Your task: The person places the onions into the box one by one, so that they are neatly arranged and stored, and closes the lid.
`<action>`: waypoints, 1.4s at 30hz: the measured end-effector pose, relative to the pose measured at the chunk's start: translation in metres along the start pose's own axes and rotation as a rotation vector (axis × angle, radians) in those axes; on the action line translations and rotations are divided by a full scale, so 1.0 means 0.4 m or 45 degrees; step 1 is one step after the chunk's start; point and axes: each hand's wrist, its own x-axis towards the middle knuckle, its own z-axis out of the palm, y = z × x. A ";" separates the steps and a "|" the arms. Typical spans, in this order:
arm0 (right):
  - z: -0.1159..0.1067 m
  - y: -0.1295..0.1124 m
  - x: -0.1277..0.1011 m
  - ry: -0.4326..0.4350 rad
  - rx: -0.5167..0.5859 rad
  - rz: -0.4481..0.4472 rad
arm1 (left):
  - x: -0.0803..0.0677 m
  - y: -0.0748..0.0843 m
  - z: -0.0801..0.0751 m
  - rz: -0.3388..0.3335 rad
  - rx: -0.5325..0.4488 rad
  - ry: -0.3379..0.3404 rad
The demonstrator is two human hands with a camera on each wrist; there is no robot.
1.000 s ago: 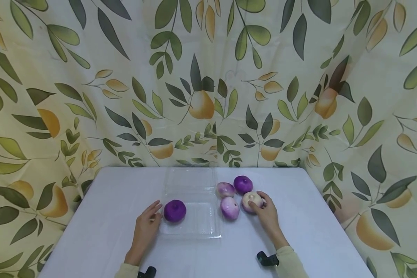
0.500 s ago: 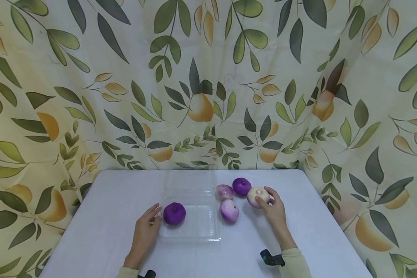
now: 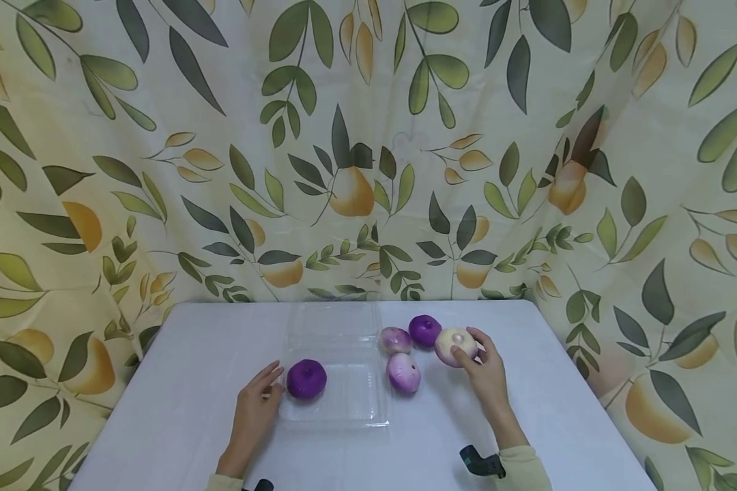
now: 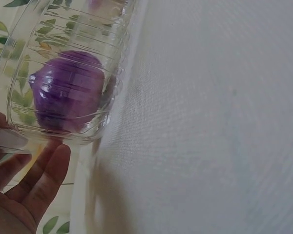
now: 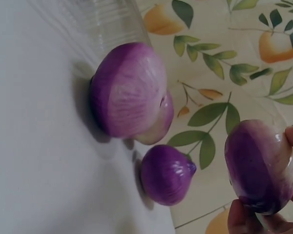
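My right hand [image 3: 488,368] holds a pale-topped onion [image 3: 456,346] between thumb and fingers, raised above the table; its purple side faces the right wrist camera. A bright purple onion [image 3: 425,331] and two pinkish ones, a rear onion [image 3: 396,339] and a front onion [image 3: 403,373], rest left of that hand. A clear plastic container [image 3: 359,409] lies with its lid folded back, a dark purple onion [image 3: 307,379] in its left part. At its left edge, my left hand [image 3: 254,409] pinches the rim; in the left wrist view, the fingers [image 4: 49,175] lie against the outer wall.
The white-covered table [image 3: 178,409] meets a leaf-and-fruit patterned curtain [image 3: 350,170] at its back edge. Dark camera mounts, one by the right wrist [image 3: 482,462], sit at both wrists.
My right hand has lifted the pale-topped onion off the table and moved it slightly right and back. The left hand and the container have stayed in place.
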 end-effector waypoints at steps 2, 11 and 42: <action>0.004 -0.010 -0.007 -0.013 0.020 -0.011 | -0.003 -0.001 -0.002 -0.011 -0.006 -0.006; 0.007 -0.041 -0.035 -0.014 0.060 -0.055 | -0.004 -0.004 -0.002 -0.029 -0.026 -0.018; 0.071 -0.126 -0.132 -0.279 0.257 -0.135 | 0.000 -0.002 -0.005 -0.042 -0.009 -0.050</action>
